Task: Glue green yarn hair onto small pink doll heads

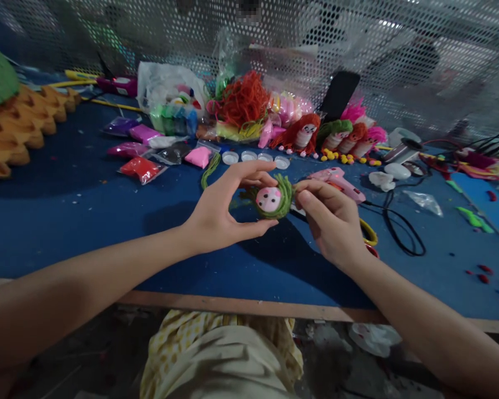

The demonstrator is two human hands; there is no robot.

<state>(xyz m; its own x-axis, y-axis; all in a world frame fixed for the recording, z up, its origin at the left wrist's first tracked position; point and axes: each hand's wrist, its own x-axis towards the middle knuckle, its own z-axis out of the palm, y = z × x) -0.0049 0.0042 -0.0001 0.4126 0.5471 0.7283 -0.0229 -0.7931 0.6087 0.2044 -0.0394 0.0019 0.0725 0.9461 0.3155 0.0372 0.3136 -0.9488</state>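
Observation:
A small doll head [268,200] with a pale pink face, dark eyes and green yarn hair is held above the blue table. My left hand [222,208] curves around it, thumb below and fingers above. At the hair's right side, my right hand [330,216] has its thumb and forefinger pinched together; whatever lies between those fingertips is too small to make out. Behind my right hand lies a pink glue gun [336,182]. Scissors with yellow and red handles [369,231] are partly hidden by that hand. A strand of green yarn [210,172] rests beyond my left hand.
Finished yarn-haired dolls [305,133] stand at the back right, near orange-red yarn [243,102]. Several bags of coloured clay [143,168] lie at the back left, beside small clear lids [249,157]. An orange egg tray [20,130] sits far left. A black cable [399,230] loops at right.

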